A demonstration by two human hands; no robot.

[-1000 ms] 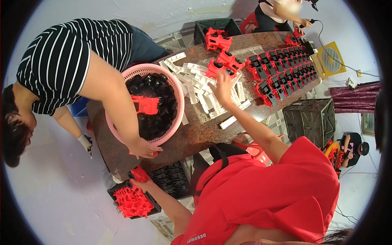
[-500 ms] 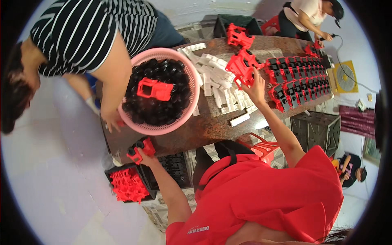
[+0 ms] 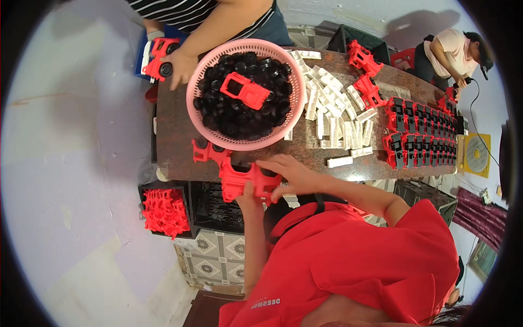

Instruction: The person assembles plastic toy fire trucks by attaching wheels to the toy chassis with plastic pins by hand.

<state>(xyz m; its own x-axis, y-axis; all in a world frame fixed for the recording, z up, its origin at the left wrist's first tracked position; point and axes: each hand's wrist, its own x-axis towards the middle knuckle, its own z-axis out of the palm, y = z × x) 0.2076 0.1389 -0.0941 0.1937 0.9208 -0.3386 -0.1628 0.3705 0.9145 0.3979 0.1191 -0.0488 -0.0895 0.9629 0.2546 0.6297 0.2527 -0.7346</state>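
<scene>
My left hand [image 3: 248, 197] grips a red plastic toy frame [image 3: 239, 182] from below at the near edge of the brown table [image 3: 174, 131]. My right hand [image 3: 283, 169] lies over the frame's right end and holds it too. A second red frame [image 3: 210, 152] lies on the table just left of them, touching the pink basket [image 3: 239, 143]. The basket is full of black wheels [image 3: 229, 117], with one red toy chassis [image 3: 245, 90] on top.
A heap of white pieces [image 3: 332, 114] lies right of the basket, with rows of red-and-black assemblies [image 3: 425, 136] beyond. A black crate of red frames [image 3: 163, 210] stands on the floor. A striped-shirted co-worker's hand [image 3: 180, 66] rests by a red toy car [image 3: 158, 57]. Another person [image 3: 452, 52] works at the far right.
My left hand has come up from the floor crate to the table edge with a red frame. My right hand has drawn back from the far red parts and closed onto it.
</scene>
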